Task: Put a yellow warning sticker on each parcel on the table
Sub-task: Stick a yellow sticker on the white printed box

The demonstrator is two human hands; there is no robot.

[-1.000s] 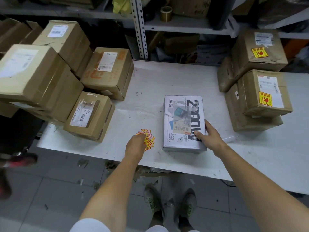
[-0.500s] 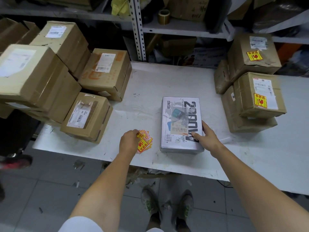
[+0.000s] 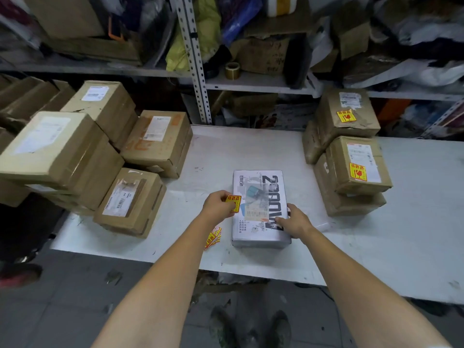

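A white printed parcel [image 3: 259, 229] lies flat in the middle of the white table [image 3: 376, 247]. My left hand [image 3: 217, 204] pinches a yellow warning sticker [image 3: 233, 202] over the parcel's left edge. My right hand [image 3: 295, 221] rests on the parcel's right side, with its fingers on the top face. A small pile of spare yellow stickers [image 3: 213, 237] lies on the table left of the parcel, partly behind my left forearm. Two brown parcels at the right, the upper one [image 3: 347, 114] and the lower one [image 3: 359, 164], carry yellow stickers.
Several brown cardboard parcels without stickers are stacked at the left, the nearest [image 3: 130, 200] close to the table's front edge. Cluttered metal shelves [image 3: 251, 84] stand behind the table. My feet show on the tiled floor below.
My left hand has lifted one sticker off the pile and carried it up and right to the white parcel's left edge. My right hand has stayed on the parcel.
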